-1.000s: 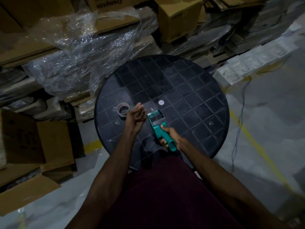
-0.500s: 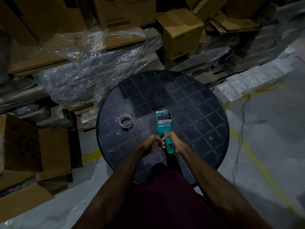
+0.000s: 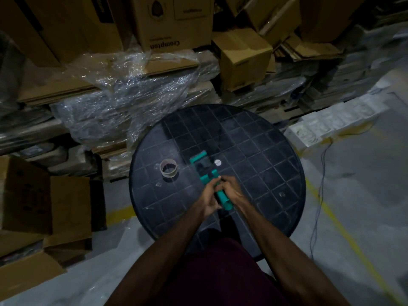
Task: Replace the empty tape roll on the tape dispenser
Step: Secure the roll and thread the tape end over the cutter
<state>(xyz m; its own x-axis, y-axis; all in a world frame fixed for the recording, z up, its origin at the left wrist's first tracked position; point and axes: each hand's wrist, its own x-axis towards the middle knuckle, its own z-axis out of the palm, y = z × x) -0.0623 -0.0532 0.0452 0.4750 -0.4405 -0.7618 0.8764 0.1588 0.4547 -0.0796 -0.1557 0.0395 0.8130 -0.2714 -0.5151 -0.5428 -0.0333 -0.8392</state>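
Note:
A teal tape dispenser (image 3: 202, 167) lies over the middle of the round black table (image 3: 254, 140), head pointing away from me. My right hand (image 3: 231, 191) wraps its handle from the right. My left hand (image 3: 209, 196) grips the same handle from the left, fingers closed on it. An empty cardboard tape core (image 3: 169, 168) stands on the table to the left of the dispenser, apart from both hands. No roll shows on the dispenser's spindle.
Stacked cardboard boxes (image 3: 174, 21) and crumpled plastic wrap (image 3: 123, 93) crowd the far side of the table. Open cartons (image 3: 48, 206) sit on the floor at left. A white foam tray (image 3: 335, 122) and a thin cable (image 3: 320, 191) lie at right.
My left hand left the area near the tape core and came down onto the dispenser's handle beside my right hand. The dispenser turned to point straight away. The view tilted upward.

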